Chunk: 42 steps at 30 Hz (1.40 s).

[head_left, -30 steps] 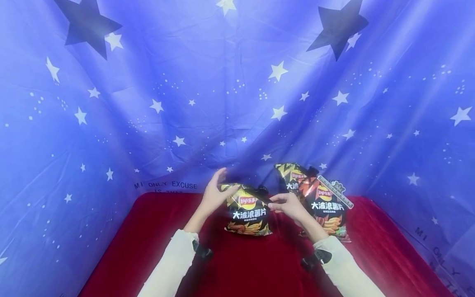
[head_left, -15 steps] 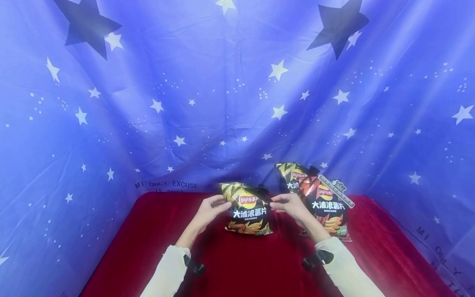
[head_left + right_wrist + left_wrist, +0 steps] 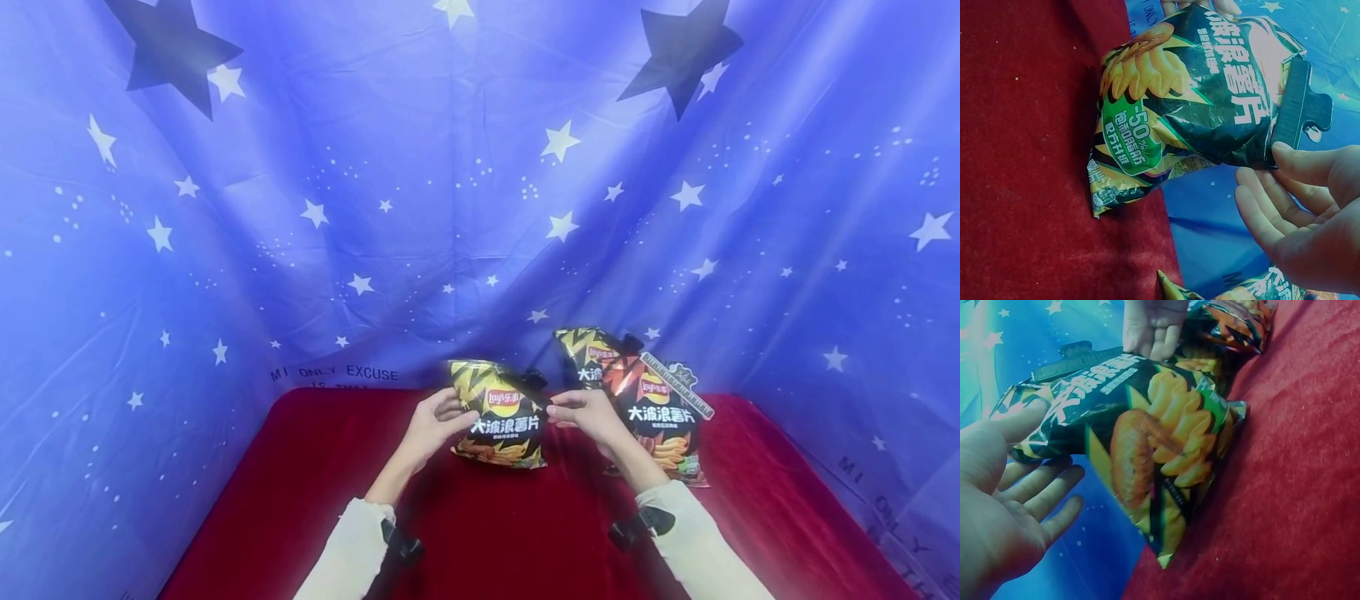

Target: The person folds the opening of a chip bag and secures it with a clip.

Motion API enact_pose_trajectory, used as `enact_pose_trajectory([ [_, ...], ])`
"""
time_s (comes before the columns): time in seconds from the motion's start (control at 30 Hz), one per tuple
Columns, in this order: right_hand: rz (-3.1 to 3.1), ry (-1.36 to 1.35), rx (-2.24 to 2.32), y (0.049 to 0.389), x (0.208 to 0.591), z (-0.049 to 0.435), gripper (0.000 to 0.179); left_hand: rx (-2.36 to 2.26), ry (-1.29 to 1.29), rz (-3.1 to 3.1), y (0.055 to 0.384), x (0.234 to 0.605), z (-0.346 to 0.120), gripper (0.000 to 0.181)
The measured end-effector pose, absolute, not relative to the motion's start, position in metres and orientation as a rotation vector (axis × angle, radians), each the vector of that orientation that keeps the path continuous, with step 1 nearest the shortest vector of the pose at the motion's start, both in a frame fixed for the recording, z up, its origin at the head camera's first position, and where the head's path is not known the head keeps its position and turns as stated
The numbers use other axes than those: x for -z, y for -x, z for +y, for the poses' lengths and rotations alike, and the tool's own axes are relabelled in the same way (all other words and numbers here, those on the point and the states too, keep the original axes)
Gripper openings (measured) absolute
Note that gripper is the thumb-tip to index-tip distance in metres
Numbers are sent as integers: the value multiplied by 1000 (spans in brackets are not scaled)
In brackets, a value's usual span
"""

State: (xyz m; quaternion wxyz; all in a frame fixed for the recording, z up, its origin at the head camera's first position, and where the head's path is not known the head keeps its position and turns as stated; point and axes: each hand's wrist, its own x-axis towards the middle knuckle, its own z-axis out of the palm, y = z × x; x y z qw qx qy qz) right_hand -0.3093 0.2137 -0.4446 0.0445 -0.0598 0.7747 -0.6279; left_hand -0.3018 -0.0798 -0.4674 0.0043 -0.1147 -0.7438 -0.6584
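A black and yellow bag of potato chips (image 3: 506,417) hangs between my two hands, its bottom just above the red cloth or barely on it; I cannot tell which. My left hand (image 3: 435,425) pinches its left side, thumb (image 3: 1025,422) on the printed front and fingers behind. Across the bag's top right corner runs a black bag clip (image 3: 1294,106). The thumb and index finger of my right hand (image 3: 588,417) pinch the lower end of that clip, at the bag's edge. The other right fingers are partly hidden behind the thumb side in the head view.
To the right stand a red and black chip bag (image 3: 652,425) and, behind it, another yellow and black chip bag (image 3: 588,354). A piano-keyboard-shaped clip (image 3: 678,387) spans the red bag's top. A red cloth (image 3: 510,533) covers the table, and blue starry curtains (image 3: 450,208) surround it.
My left hand has come down from the bag's top left corner to its left side and taken hold there. The bag has risen slightly. My right hand has hardly moved.
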Motion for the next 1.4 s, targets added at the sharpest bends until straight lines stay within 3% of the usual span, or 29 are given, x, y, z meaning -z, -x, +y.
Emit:
enact_pose_trajectory([
  [0.1,2345,167,1952,310,443,213,31,2087,368,-2314,301,464,-77,58],
  [0.7,2464,129,1924,319,411,211,35,2123,356,-2200,323,447,-62,56],
  [0.97,2599,-35,1756,330,397,206,34,2210,364,-2179,337,441,-57,56],
  [1.4,2769,-120,1593,357,404,200,30,2168,268,-2276,366,443,-45,59],
])
